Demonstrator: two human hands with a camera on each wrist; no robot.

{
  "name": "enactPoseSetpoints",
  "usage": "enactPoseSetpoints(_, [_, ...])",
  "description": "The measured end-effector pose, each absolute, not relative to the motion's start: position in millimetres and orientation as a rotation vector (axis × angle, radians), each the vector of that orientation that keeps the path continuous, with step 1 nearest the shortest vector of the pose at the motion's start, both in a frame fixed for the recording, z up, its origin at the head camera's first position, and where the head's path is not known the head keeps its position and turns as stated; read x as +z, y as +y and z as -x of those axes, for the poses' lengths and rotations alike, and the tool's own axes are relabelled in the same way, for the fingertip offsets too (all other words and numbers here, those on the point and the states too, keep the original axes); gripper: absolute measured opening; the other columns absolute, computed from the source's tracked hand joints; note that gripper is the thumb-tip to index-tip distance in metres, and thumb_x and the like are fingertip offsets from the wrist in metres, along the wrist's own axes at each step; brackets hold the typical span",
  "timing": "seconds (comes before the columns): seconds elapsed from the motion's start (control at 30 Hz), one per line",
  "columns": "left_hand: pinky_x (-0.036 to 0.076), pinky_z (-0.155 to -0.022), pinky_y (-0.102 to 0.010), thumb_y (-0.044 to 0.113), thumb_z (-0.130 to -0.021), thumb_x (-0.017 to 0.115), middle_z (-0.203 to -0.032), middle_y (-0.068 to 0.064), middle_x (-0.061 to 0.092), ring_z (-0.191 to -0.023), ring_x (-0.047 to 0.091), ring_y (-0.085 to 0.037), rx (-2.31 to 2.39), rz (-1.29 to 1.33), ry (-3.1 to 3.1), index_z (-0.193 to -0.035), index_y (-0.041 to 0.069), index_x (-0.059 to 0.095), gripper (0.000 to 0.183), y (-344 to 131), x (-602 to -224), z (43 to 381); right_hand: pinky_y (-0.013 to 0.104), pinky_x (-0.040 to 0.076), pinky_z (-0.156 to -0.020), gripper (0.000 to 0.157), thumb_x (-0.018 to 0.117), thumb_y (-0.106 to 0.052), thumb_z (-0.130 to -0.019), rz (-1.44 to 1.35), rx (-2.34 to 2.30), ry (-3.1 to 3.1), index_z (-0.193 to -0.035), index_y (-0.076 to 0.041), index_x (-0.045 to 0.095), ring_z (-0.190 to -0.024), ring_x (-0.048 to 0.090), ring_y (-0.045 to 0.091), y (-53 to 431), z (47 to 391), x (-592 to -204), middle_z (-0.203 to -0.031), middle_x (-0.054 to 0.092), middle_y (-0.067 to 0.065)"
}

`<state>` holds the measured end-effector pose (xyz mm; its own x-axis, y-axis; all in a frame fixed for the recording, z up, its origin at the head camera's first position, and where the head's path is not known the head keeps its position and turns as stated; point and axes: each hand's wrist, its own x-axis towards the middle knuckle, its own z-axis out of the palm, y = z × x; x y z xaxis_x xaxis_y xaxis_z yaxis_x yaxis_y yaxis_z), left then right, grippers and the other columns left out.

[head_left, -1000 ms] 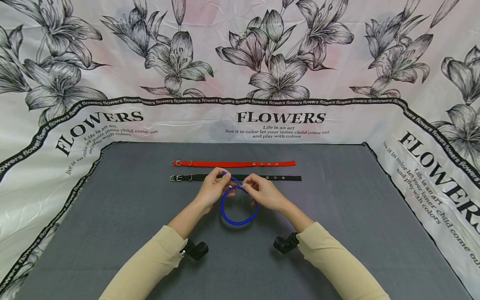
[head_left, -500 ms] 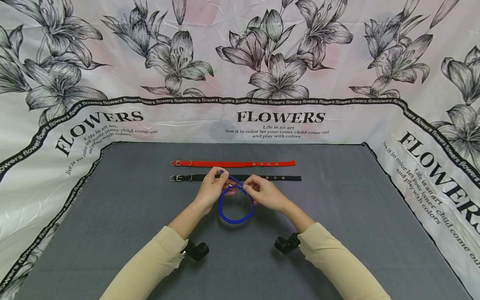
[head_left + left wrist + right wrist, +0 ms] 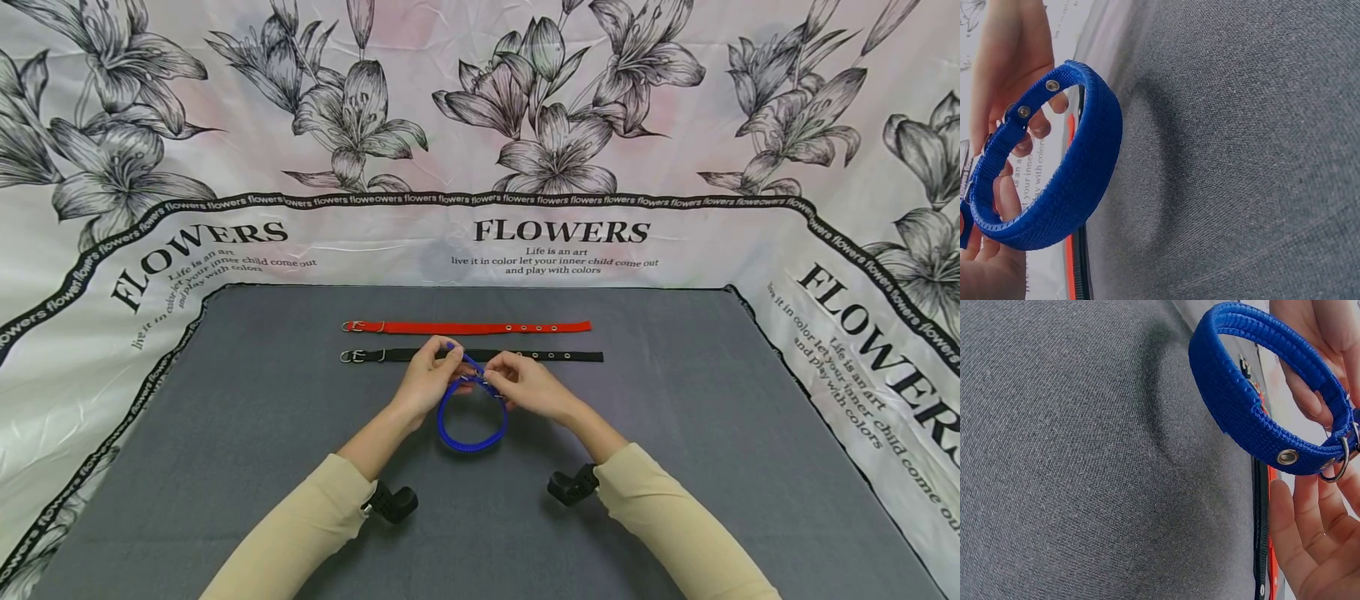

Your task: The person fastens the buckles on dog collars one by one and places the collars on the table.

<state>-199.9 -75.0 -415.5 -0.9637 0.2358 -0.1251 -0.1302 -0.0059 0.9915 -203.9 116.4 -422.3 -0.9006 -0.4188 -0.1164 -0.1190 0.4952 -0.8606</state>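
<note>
A blue dog collar (image 3: 472,447) is bent into a loop, held above the grey cloth, its shadow below. My left hand (image 3: 427,379) pinches the strap's free end between thumb and forefinger. On the other side, my right hand (image 3: 528,387) pinches the collar close to its buckle, where the strap crosses. The padded band (image 3: 1097,150) hangs toward me in the left wrist view. Metal eyelets show in the strap, and a D-ring (image 3: 1344,461) sits beside the right fingers in the right wrist view. The buckle is partly hidden by the fingers.
A red collar (image 3: 450,328) lies straight across the grey cloth (image 3: 262,417) beyond the hands. Just nearer is a black collar (image 3: 573,356), its middle hidden behind the hands. A white flower-print cloth (image 3: 375,242) rises around the back and sides.
The blue loop has shifted slightly left and turned a little, its padded band now facing me more. Both hands stay nearly in place, still pinching the collar.
</note>
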Motion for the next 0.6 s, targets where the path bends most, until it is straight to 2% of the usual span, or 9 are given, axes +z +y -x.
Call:
enactPoseSetpoints(0.23, [0.053, -0.077, -0.041, 0.023, -0.098, 0.045, -0.106, -0.023, 0.060, -0.082, 0.065, -0.025, 2.042, -0.097, 2.045, -0.109, 0.007, 0.049, 0.019, -74.7, -416.7, 199.4, 0.035, 0.055, -0.065, 0.022, 0.054, -0.031, -0.094, 0.472, -1.368, 2.400, -0.104, -0.013, 0.061, -0.076, 0.063, 0.021, 116.5, 203.8, -423.4, -0.087, 0.060, 0.005])
enactPoseSetpoints(0.6, [0.055, -0.072, -0.037, 0.026, -0.097, 0.047, -0.101, -0.016, 0.062, -0.078, 0.062, -0.025, 2.041, -0.083, 2.049, -0.111, 0.006, 0.049, 0.024, -71.9, -422.8, 199.0, 0.036, 0.055, -0.067, 0.016, 0.056, -0.023, -0.092, 0.499, -1.330, 2.380, -0.099, -0.009, 0.061, -0.071, 0.063, 0.016, 118.6, 202.4, -419.2, -0.085, 0.061, 0.006])
